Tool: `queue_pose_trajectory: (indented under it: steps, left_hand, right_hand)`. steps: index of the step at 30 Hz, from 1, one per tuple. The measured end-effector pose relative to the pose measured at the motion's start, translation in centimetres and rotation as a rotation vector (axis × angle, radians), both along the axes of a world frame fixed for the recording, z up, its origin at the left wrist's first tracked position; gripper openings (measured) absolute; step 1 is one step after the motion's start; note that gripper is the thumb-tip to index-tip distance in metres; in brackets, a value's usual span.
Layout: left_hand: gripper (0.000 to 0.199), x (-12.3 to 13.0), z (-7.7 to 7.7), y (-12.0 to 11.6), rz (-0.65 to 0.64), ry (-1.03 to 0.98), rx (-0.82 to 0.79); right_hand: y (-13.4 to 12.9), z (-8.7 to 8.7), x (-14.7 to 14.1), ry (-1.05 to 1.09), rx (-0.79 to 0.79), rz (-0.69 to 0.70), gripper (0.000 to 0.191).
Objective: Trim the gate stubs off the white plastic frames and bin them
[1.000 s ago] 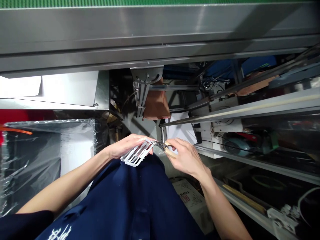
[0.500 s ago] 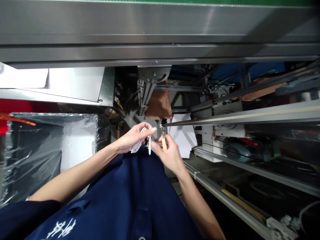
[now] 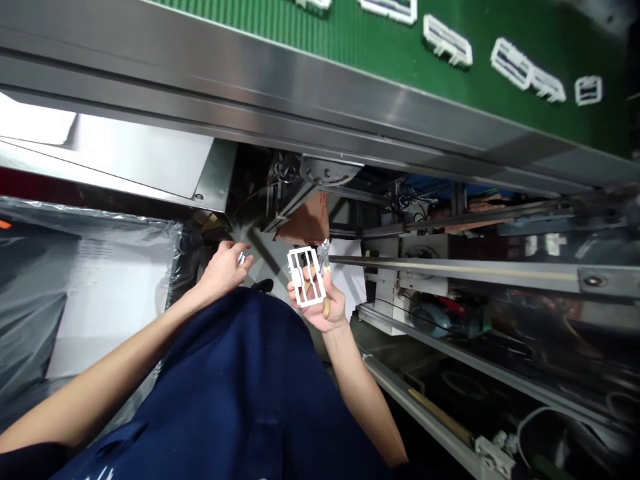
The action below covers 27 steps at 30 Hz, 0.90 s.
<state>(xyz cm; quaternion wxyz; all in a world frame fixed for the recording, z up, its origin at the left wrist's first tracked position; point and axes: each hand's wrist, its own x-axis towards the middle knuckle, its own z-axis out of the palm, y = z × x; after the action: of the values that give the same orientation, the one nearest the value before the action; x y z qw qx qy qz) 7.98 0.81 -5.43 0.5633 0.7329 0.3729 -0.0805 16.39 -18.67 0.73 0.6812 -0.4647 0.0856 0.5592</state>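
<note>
My right hand (image 3: 333, 312) is closed on a white rectangular plastic frame (image 3: 307, 277) with several long slots. The same hand also keeps a pair of nippers (image 3: 325, 255) against its palm, their metal jaws pointing up and a tan handle showing below. To the left, apart from the frame, my left hand (image 3: 223, 270) has its fingers curled together. A small white plastic piece (image 3: 241, 258) shows at its fingertips; its full shape is hidden.
Several white plastic frames (image 3: 447, 41) lie on a green conveyor belt (image 3: 345, 40) behind a metal side rail (image 3: 280, 80). A bin lined with clear plastic (image 3: 173, 233) stands at left, below a table with white sheets (image 3: 145, 150). Metal bars (image 3: 475, 270) run along the right.
My left hand has moved left, away from my right. The white frame is now in my right hand beside the nippers. The view has tilted, bringing the belt's frames into sight.
</note>
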Motion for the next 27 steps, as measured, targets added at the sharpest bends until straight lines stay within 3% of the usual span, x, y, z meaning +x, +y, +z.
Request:
queue_pose_trajectory:
  steps: [2,5,7,9,11,13,15,19,23,25,27]
  left_hand:
    - [0.018,-0.8,-1.4,0.6,-0.046,0.032,0.127]
    - [0.014,-1.5,-1.9,1.4,-0.062,-0.032,-0.054]
    - [0.025,-1.4,-1.3,1.8,0.024,-0.157,-0.260]
    - [0.044,-1.0,-0.1,1.8,0.154,-0.281,-0.602]
    - [0.039,-0.4,1.1,1.6,0.306,-0.387,-0.957]
    - [0.035,0.2,2.0,1.0,0.434,-0.439,-1.145]
    - [0.043,0.7,2.4,0.1,0.534,-0.475,-1.237]
    - [0.054,1.2,2.0,-2.8,0.626,-0.628,-1.310]
    - [0.055,1.3,1.6,-5.9,0.757,-0.819,-1.209]
    - [0.054,1.0,1.5,-7.1,0.861,-0.855,-1.138]
    - [0.050,0.3,1.3,-7.9,1.000,-0.864,-1.069]
  right_hand:
    - [1.1,-0.1,0.0,-0.031,-0.043,0.036,0.049]
    - [2.5,-0.2,0.0,-0.051,-0.076,0.071,0.049]
    - [3.2,-0.3,0.0,-0.059,-0.081,0.086,0.049]
    - [3.7,-0.4,0.0,-0.069,-0.092,0.107,0.047]
    - [4.2,-0.3,0.2,-0.093,-0.118,0.132,0.040]
    - [4.5,-0.1,0.5,-0.160,-0.151,0.147,0.030]
    - [4.6,0.2,1.0,-0.268,-0.167,0.163,0.022]
    - [4.5,0.4,2.3,-0.456,-0.161,0.272,0.018]
    - [4.8,-0.5,2.8,-0.484,-0.170,0.434,0.022]
    - [5.1,-1.2,2.7,-0.579,-0.214,0.562,0.024]
    - [5.4,-1.8,2.5,-0.827,-0.270,0.768,0.026]
